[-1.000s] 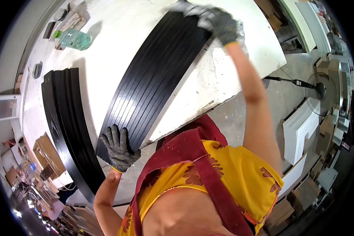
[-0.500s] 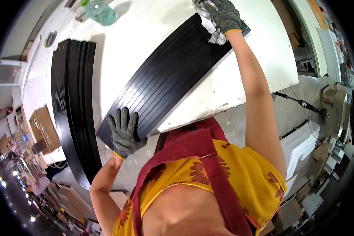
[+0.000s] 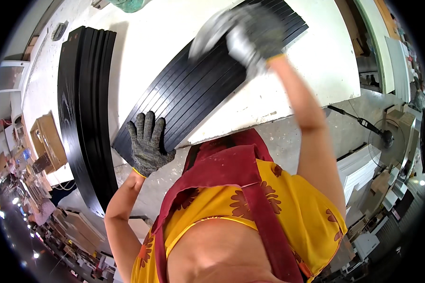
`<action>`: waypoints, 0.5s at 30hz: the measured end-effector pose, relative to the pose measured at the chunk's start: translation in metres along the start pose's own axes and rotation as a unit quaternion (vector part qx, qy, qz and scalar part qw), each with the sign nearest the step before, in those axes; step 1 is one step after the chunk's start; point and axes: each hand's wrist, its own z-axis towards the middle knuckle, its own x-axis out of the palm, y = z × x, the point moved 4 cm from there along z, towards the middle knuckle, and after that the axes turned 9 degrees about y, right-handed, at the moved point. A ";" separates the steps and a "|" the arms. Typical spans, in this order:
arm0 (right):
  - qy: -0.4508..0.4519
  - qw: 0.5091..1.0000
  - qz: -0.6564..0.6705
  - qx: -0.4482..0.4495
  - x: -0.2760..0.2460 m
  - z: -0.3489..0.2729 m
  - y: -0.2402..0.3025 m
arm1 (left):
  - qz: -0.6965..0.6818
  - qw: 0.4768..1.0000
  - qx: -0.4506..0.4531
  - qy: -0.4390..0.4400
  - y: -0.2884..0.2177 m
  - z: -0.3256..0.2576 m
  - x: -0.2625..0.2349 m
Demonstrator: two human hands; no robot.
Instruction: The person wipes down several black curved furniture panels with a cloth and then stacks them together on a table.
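A row of black slats, lying side by side, stretches diagonally across the white table. My left hand, in a dark grey knit glove, rests flat on their near left end with its fingers spread. Over the far part of the slats is my right hand, gloved alike and smeared by motion. It holds a crumpled whitish-grey rag against or just over the black surface; contact cannot be made out. The fingers of that hand are blurred.
To the left, a stack of long black boards overhangs the table's near edge. A greenish bottle is cut off at the top. An open brown box sits beyond the stack. On the right stands a fan.
My right hand has swept the rag from the far end of the slats back toward the left and nearer. My left hand stays on the near end. The view has shifted slightly.
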 end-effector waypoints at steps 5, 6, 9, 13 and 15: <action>0.077 0.972 -0.064 0.214 -0.056 0.037 -0.072 | 0.005 1.000 0.005 0.014 0.001 0.004 -0.004; 0.062 0.984 0.028 0.166 -0.056 0.033 -0.042 | 0.007 1.000 0.001 0.012 0.001 0.002 -0.003; 0.102 0.654 0.747 0.064 -0.072 -0.014 0.098 | 0.010 1.000 0.003 0.009 0.001 0.003 -0.002; 0.101 0.922 0.297 -0.229 -0.133 -0.069 0.222 | 0.011 1.000 0.012 -0.001 0.002 0.002 0.007; 0.071 0.906 0.392 -0.143 -0.117 -0.061 0.181 | 0.014 1.000 0.021 -0.007 0.002 0.000 0.008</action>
